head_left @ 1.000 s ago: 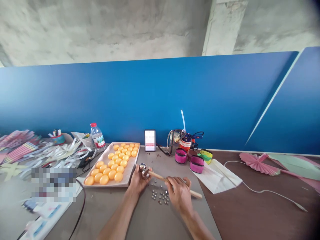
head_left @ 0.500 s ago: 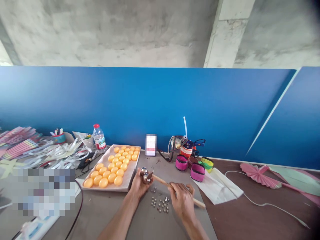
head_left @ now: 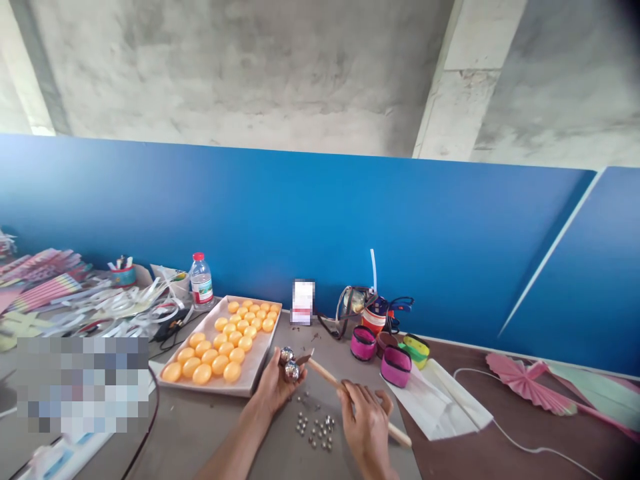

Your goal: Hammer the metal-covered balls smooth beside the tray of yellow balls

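Observation:
My left hand is closed around two shiny silver balls, which sit side by side in its fingers. In my right hand is a tool with a long pale wooden handle and a small, dark, pointed blade. Its blade end is close beside the balls; I cannot tell whether it touches them. The handle's other end sticks out past my right hand. Between my forearms, several small silver beads lie loose on the grey table mat.
Left of my hands stands a shallow tray of orange balls. Behind are a bottle and a propped phone. To the right lie magenta bands, white paper and a white cable. White strips clutter the left.
The view has shifted, so the table items appear lower. The blade, earlier over the lower silver ball, is now at the balls' right side. Both hands keep their holds.

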The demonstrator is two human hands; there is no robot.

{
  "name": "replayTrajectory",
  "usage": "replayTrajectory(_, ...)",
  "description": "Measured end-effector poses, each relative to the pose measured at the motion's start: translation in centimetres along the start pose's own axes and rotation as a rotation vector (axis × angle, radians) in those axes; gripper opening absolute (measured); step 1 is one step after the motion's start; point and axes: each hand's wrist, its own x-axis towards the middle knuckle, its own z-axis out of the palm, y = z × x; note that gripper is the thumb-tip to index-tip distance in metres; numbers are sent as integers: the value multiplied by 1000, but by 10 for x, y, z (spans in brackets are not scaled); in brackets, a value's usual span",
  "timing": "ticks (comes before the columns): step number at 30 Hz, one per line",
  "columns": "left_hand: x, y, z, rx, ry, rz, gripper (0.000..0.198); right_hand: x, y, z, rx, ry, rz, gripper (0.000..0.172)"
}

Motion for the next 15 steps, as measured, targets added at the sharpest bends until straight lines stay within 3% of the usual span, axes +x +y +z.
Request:
replayTrajectory(6,1,-1,-3,-25,-65,23,25,0,-1,0,-11,-14,-21,35)
replayTrajectory(11,1,-1,-3,2,-19,39,27,-1,-4,-1,19,4,-35,32)
replayTrajectory(15,5,-1,-7,4,-65,44,26,-1,-5,0,-2,8,-56,35)
